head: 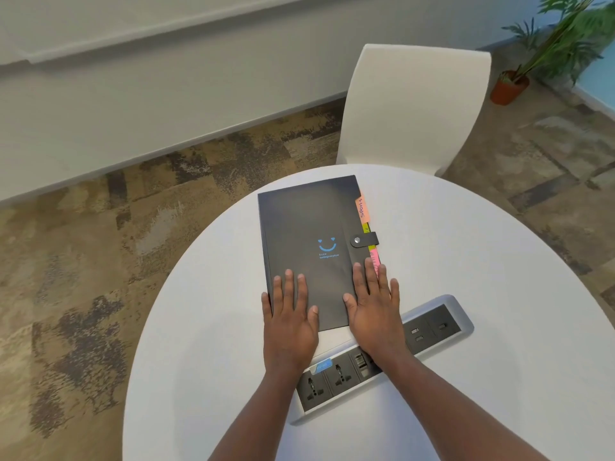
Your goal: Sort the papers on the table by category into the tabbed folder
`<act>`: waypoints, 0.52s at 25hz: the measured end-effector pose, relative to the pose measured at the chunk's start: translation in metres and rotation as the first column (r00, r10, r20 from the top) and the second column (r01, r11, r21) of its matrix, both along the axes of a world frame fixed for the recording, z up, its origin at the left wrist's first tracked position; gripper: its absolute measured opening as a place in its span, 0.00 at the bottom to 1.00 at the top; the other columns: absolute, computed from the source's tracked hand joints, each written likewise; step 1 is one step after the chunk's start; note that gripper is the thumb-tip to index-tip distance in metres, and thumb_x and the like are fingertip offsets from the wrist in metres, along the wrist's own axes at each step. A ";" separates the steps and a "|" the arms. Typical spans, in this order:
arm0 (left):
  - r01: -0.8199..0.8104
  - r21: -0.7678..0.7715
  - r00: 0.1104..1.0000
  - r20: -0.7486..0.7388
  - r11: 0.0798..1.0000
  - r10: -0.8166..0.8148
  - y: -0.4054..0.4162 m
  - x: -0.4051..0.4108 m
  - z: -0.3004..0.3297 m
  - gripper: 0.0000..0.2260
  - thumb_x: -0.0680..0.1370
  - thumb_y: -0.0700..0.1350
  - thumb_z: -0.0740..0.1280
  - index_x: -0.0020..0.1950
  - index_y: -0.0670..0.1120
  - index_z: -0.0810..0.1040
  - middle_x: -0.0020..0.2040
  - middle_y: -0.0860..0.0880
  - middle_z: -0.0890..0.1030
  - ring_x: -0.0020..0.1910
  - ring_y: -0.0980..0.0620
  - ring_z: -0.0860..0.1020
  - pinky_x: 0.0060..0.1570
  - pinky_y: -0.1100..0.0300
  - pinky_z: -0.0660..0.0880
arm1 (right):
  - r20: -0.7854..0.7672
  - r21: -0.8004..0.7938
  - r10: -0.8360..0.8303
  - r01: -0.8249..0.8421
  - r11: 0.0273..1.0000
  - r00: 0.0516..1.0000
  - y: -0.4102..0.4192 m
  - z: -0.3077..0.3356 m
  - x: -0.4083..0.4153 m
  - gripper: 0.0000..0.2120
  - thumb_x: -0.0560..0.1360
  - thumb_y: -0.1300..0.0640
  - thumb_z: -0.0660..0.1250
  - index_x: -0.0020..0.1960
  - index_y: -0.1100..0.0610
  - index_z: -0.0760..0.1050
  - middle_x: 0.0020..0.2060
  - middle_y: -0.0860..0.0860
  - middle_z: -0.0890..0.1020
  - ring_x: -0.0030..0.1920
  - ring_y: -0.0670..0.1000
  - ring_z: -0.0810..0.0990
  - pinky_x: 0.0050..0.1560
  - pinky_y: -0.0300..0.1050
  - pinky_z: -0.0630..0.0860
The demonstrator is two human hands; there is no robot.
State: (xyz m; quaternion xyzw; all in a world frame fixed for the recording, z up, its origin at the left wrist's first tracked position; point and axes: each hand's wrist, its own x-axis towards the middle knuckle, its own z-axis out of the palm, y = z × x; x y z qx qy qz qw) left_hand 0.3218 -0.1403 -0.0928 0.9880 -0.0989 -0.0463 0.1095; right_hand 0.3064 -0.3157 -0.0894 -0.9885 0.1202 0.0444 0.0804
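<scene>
A black tabbed folder [307, 227] with a blue smiley print lies closed on the round white table [482, 261], its snap strap [364, 240] fastened on the right edge. Coloured tabs stick out on that edge: an orange one marked "Sports" [362, 207], a green one and a pink one [375, 257]. My left hand [289, 324] lies flat, fingers straight, on the folder's near left corner. My right hand [375, 311] lies flat on the near right corner, fingers reaching the pink tab. No loose papers show on the table.
A power socket strip [432, 327] is set into the table under my wrists, with a blue label [322, 365] on it. A white chair [412, 108] stands behind the table. A potted plant [511, 86] sits on the patterned carpet at far right.
</scene>
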 end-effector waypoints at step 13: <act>0.073 -0.013 0.996 -0.051 0.997 -0.074 0.005 0.001 0.056 0.33 0.78 0.57 0.40 0.81 0.46 0.44 0.81 0.45 0.43 0.80 0.45 0.42 0.78 0.46 0.42 | -0.106 0.101 -0.002 0.013 0.995 0.994 -0.005 0.058 -0.013 0.37 0.80 0.35 0.44 0.80 0.53 0.38 0.80 0.51 0.41 0.80 0.56 0.42 0.77 0.58 0.42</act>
